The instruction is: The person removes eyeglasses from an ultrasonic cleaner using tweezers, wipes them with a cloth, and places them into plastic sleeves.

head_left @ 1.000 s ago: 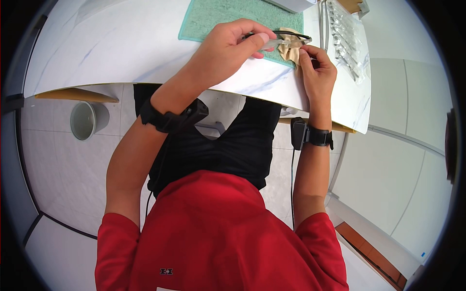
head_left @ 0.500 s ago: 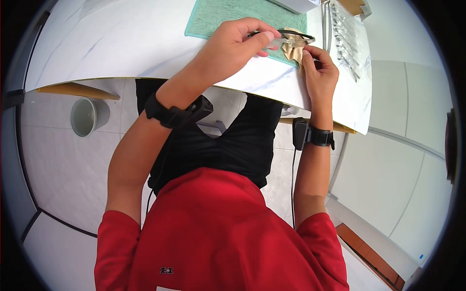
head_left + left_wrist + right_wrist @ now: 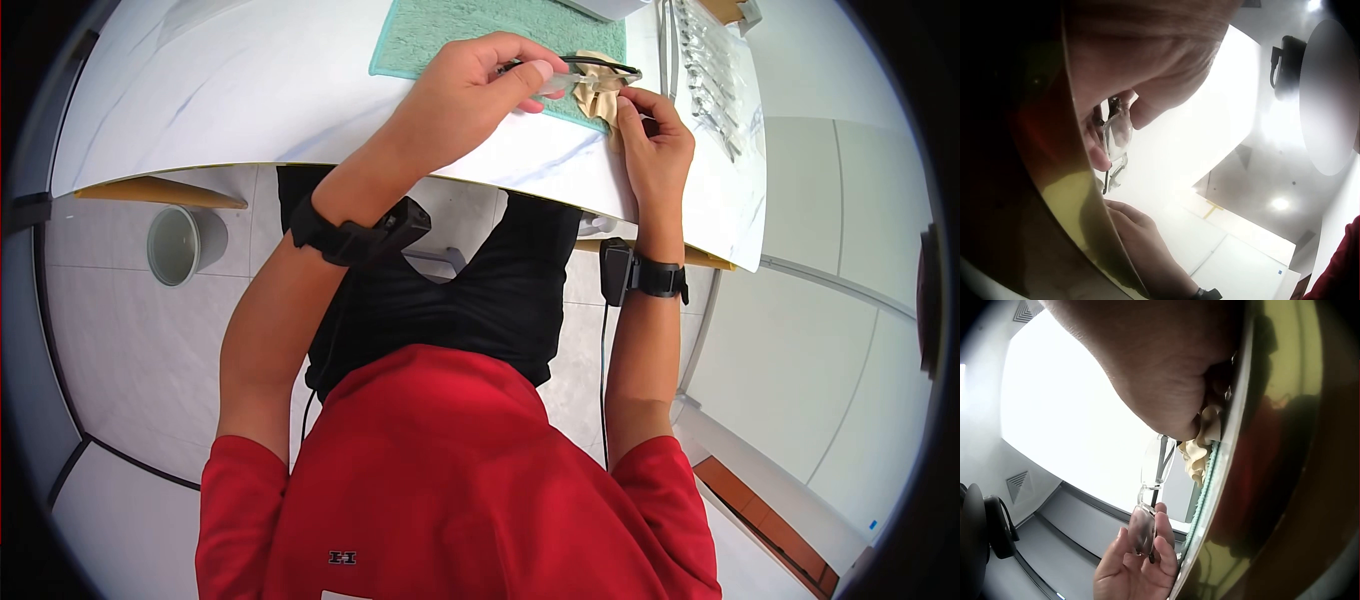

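Observation:
My left hand [image 3: 485, 85] pinches a pair of eyeglasses [image 3: 1159, 464] by one lens, between thumb and fingers. The glasses have clear lenses and dark temples, and the other lens extends toward my right hand [image 3: 657, 150]. A crumpled tan cloth [image 3: 597, 104] bunches out from under the right hand's curled fingers, right at the free lens. In the right wrist view, the cloth hangs in folds beside that lens. From the left wrist, the held lens [image 3: 1121, 134] shows next to the thumb. The right fingertips are partly hidden.
Below the hands lies a green towel [image 3: 450, 30] on the white marbled table [image 3: 230, 110]. To the right are metal tweezers [image 3: 668, 50] and a row of small plastic-wrapped items [image 3: 710, 85]. A white box [image 3: 610, 8] stands at the back. A bin [image 3: 175, 247] stands on the floor.
The head view has shifted slightly. Both hands keep nearly the same pose around the glasses and cloth.

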The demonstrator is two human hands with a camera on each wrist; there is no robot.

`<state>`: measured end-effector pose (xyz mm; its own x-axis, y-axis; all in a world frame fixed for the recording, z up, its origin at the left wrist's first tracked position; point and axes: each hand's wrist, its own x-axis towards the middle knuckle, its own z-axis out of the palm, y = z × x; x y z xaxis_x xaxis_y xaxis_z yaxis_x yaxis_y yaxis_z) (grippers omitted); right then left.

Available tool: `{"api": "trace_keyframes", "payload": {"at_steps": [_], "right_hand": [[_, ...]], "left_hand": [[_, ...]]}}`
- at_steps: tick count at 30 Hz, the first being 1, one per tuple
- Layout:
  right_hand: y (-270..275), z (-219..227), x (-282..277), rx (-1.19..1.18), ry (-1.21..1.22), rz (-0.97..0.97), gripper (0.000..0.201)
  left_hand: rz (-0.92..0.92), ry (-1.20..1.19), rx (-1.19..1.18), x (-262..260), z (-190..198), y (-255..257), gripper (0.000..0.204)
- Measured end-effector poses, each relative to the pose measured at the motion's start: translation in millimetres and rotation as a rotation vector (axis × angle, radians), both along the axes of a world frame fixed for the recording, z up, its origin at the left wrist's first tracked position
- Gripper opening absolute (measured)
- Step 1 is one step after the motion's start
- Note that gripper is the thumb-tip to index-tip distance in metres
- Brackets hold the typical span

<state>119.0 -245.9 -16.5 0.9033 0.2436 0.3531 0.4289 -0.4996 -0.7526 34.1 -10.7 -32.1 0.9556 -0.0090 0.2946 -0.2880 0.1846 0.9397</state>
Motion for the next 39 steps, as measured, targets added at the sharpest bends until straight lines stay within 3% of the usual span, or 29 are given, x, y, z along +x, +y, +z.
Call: {"api": "trace_keyframes", "payload": {"at_steps": [39], "right_hand": [[0,4,-3,0.003,-0.031,-0.042,0.018]], "left_hand": [[-0.017,0.058,-0.01,-1,12,-1,0.033]]}}
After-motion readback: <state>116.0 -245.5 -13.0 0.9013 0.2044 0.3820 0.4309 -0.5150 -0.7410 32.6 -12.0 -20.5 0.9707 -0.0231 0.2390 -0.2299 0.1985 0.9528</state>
